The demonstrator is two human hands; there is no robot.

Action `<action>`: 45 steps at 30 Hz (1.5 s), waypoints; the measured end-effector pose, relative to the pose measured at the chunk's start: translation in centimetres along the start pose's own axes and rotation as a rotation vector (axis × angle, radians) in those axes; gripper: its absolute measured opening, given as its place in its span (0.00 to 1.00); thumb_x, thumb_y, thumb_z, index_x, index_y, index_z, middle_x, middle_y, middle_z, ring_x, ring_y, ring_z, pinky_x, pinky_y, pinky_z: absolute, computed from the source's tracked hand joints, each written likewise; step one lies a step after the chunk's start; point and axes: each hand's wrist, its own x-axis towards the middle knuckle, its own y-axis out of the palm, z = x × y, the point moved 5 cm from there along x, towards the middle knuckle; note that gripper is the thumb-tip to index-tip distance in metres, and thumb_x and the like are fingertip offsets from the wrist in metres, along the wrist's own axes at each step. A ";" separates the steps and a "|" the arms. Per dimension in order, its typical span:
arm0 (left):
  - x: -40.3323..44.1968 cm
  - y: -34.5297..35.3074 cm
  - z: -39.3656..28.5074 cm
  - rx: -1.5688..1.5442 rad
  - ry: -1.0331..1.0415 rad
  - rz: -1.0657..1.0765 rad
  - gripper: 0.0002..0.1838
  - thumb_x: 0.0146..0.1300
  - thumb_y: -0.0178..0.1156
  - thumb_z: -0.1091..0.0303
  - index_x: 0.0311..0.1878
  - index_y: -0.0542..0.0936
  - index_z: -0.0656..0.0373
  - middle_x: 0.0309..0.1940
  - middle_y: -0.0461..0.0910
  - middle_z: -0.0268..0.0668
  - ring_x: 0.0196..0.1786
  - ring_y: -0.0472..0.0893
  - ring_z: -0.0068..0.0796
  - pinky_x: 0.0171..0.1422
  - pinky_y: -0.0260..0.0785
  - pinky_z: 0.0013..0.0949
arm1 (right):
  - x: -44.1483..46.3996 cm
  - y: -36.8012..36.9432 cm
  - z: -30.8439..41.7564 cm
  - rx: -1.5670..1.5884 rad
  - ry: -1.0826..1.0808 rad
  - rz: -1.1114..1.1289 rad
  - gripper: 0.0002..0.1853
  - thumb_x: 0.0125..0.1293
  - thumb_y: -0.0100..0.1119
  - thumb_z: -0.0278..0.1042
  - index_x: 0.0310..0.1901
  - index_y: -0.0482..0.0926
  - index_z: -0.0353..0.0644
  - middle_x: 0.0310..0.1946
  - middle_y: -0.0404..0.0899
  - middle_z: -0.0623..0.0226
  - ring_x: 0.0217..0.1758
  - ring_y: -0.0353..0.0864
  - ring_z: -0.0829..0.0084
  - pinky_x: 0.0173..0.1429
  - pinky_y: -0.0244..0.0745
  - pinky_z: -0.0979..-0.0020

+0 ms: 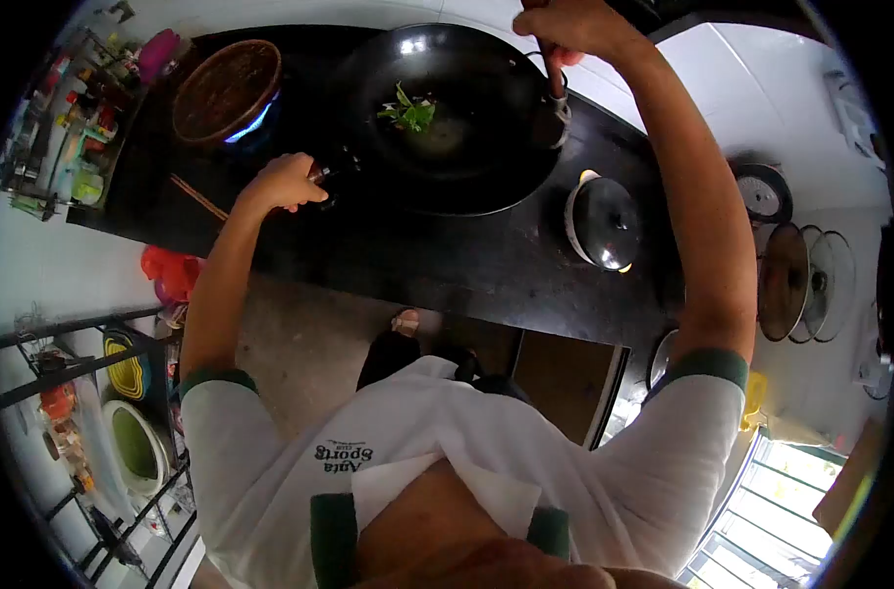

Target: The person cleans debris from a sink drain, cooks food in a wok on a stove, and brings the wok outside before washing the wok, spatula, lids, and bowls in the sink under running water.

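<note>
Wok [506, 128]: on the black worktop [447, 260], toward its far edge.
My left hand [288, 185]: closed round the wok's handle [319, 171].
My right hand [572, 27]: gripping a turner [557, 90], head by the wok's right rim.
Greens [407, 110]: small clump in the wok; frying step, I judge; next move calls for steady left hold, turner brought across.
Worktop corners: brown pot [226, 93] far left, blue flame [250, 126] at its base; chopsticks [199, 197] near left; lidded pot [604, 224] toward right end.
Room: bottles [103, 108] left, lids [783, 285] on right wall, window [781, 506].
</note>
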 end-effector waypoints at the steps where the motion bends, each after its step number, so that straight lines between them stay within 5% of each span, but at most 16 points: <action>1: 0.2 0.2 0.3 0.007 -0.008 0.001 0.17 0.42 0.65 0.64 0.31 0.73 0.67 0.21 0.76 0.42 0.18 0.77 0.30 0.22 0.70 0.30 | 1.4 0.8 -0.9 -0.177 -0.067 -0.034 0.25 0.45 0.63 0.54 0.38 0.78 0.41 0.41 0.78 0.53 0.38 0.80 0.60 0.40 0.74 0.63; 3: 0.3 0.3 0.2 0.012 -0.009 0.001 0.17 0.42 0.65 0.64 0.31 0.73 0.67 0.22 0.77 0.42 0.19 0.78 0.31 0.23 0.70 0.30 | 1.2 3.2 -1.7 0.244 -0.060 -0.065 0.15 0.52 0.59 0.41 0.32 0.77 0.34 0.23 0.77 0.60 0.19 0.78 0.73 0.23 0.75 0.78; 4: 0.2 0.2 0.1 0.033 -0.004 -0.006 0.17 0.42 0.64 0.63 0.31 0.73 0.67 0.22 0.77 0.43 0.19 0.78 0.31 0.23 0.70 0.30 | 1.0 4.5 -1.1 0.281 -0.142 -0.072 0.14 0.53 0.59 0.40 0.28 0.77 0.35 0.21 0.76 0.63 0.18 0.77 0.75 0.23 0.74 0.79; 11: -0.3 0.0 -0.5 0.055 0.024 -0.008 0.17 0.42 0.64 0.63 0.32 0.74 0.67 0.23 0.77 0.44 0.20 0.79 0.33 0.25 0.73 0.31 | 0.3 5.4 0.0 0.439 -0.430 -0.047 0.10 0.55 0.58 0.30 0.39 0.75 0.39 0.29 0.77 0.68 0.35 0.78 0.77 0.39 0.74 0.76; 13: -0.4 0.0 -0.7 0.079 0.030 -0.014 0.17 0.42 0.63 0.63 0.32 0.74 0.67 0.23 0.77 0.44 0.20 0.79 0.33 0.26 0.73 0.31 | -0.8 5.6 1.1 0.127 -0.840 -0.226 0.10 0.53 0.59 0.26 0.39 0.74 0.38 0.32 0.78 0.64 0.34 0.79 0.72 0.40 0.74 0.75; 17: -0.3 0.0 -0.5 0.101 0.032 -0.010 0.17 0.43 0.63 0.63 0.31 0.74 0.67 0.23 0.77 0.44 0.19 0.79 0.32 0.26 0.73 0.30 | -4.7 10.4 1.9 -0.090 -1.002 -0.104 0.24 0.36 0.61 0.20 0.42 0.72 0.43 0.50 0.72 0.59 0.50 0.70 0.57 0.53 0.68 0.62; 19: -0.3 0.0 -0.6 0.113 0.028 -0.019 0.17 0.43 0.63 0.63 0.31 0.74 0.67 0.23 0.77 0.44 0.19 0.79 0.32 0.26 0.73 0.31 | -7.6 11.5 2.6 0.015 -1.124 -0.038 0.24 0.34 0.62 0.22 0.40 0.73 0.42 0.50 0.72 0.58 0.46 0.72 0.56 0.51 0.69 0.62; 23: -0.1 0.1 -0.4 0.115 0.005 0.001 0.16 0.43 0.64 0.63 0.29 0.73 0.67 0.22 0.78 0.43 0.19 0.79 0.32 0.26 0.72 0.32 | -9.3 10.0 1.7 0.027 -1.090 0.079 0.22 0.39 0.61 0.23 0.41 0.72 0.41 0.46 0.73 0.58 0.49 0.73 0.58 0.55 0.68 0.62; 26: 0.3 0.3 0.0 0.135 0.025 -0.007 0.17 0.43 0.64 0.63 0.31 0.73 0.66 0.22 0.78 0.43 0.20 0.79 0.32 0.26 0.72 0.32 | -7.1 7.3 1.2 -0.126 -0.991 -0.153 0.16 0.43 0.59 0.24 0.38 0.73 0.39 0.43 0.75 0.56 0.45 0.75 0.55 0.49 0.70 0.62; 31: 0.1 0.2 -0.2 0.105 0.007 -0.021 0.17 0.44 0.64 0.63 0.32 0.73 0.66 0.22 0.77 0.43 0.20 0.79 0.32 0.27 0.72 0.32 | -4.7 8.5 3.9 -0.216 -0.923 -0.117 0.13 0.44 0.56 0.22 0.35 0.71 0.39 0.33 0.76 0.57 0.41 0.75 0.57 0.46 0.70 0.62; 35: -0.6 0.0 -0.7 0.090 0.013 -0.040 0.16 0.45 0.63 0.63 0.32 0.73 0.65 0.21 0.77 0.42 0.20 0.79 0.31 0.26 0.71 0.32 | -6.0 8.7 5.5 -0.143 -0.835 0.177 0.10 0.45 0.57 0.24 0.33 0.73 0.38 0.29 0.77 0.60 0.35 0.77 0.63 0.42 0.71 0.68; 38: -0.5 0.0 -0.8 0.143 0.006 -0.010 0.16 0.45 0.63 0.64 0.32 0.73 0.65 0.20 0.77 0.42 0.19 0.78 0.31 0.26 0.71 0.32 | -3.7 5.5 2.8 0.316 -0.651 -0.038 0.08 0.53 0.57 0.30 0.34 0.75 0.37 0.25 0.76 0.68 0.32 0.75 0.77 0.40 0.70 0.77; 39: -0.4 0.0 -0.6 0.141 0.006 -0.015 0.16 0.45 0.63 0.64 0.32 0.73 0.65 0.20 0.77 0.42 0.19 0.78 0.31 0.26 0.71 0.32 | -3.4 4.4 2.5 0.250 -0.650 -0.226 0.09 0.55 0.56 0.33 0.32 0.76 0.35 0.24 0.77 0.66 0.30 0.77 0.76 0.37 0.72 0.78; 41: -0.1 0.2 -0.3 0.126 0.002 -0.026 0.15 0.45 0.62 0.64 0.32 0.73 0.65 0.20 0.77 0.41 0.18 0.78 0.31 0.25 0.71 0.32 | -1.5 4.0 0.3 0.717 -0.282 -0.274 0.10 0.56 0.56 0.35 0.32 0.76 0.35 0.25 0.77 0.65 0.29 0.79 0.75 0.34 0.74 0.78; 43: 0.2 0.3 -0.1 0.128 -0.006 -0.016 0.15 0.45 0.62 0.64 0.32 0.73 0.65 0.20 0.77 0.41 0.18 0.78 0.31 0.25 0.71 0.32 | 0.0 4.7 -0.6 0.892 -0.257 -0.320 0.11 0.55 0.56 0.34 0.33 0.75 0.32 0.27 0.77 0.60 0.26 0.80 0.70 0.31 0.77 0.77; 45: 0.0 0.2 -0.2 0.137 -0.015 -0.003 0.15 0.45 0.62 0.64 0.32 0.73 0.64 0.20 0.77 0.41 0.18 0.78 0.31 0.25 0.71 0.32 | 1.1 6.8 -1.5 1.389 -0.122 -0.263 0.12 0.56 0.54 0.32 0.35 0.74 0.30 0.29 0.77 0.55 0.25 0.80 0.67 0.31 0.78 0.74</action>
